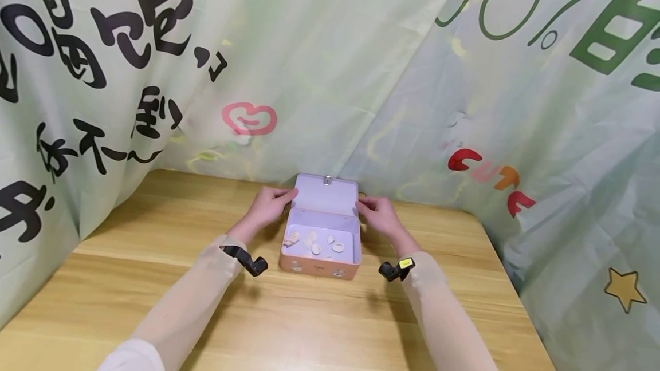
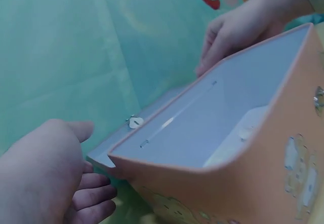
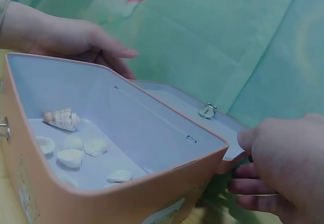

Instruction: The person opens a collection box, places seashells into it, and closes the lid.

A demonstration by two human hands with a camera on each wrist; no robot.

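A small orange tin box (image 1: 319,268) with a lilac inside stands on the table, its hinged lid (image 1: 326,194) tipped back. Inside lie a spiral seashell (image 3: 62,119) and several pale flat shells (image 3: 70,158). At the lid's left edge is my left hand (image 1: 268,208); its thumb is raised above the edge, with loosely bent fingers below in the left wrist view. My right hand (image 1: 381,216) pinches the lid's right edge, thumb on top and fingers underneath. A metal clasp (image 3: 206,111) sits at the lid's outer edge.
The wooden table (image 1: 289,325) has a printed cloth curtain (image 1: 330,73) hanging close behind it and along both sides. Its back edge lies just beyond the lid. Each forearm wears a black wrist camera (image 1: 246,260).
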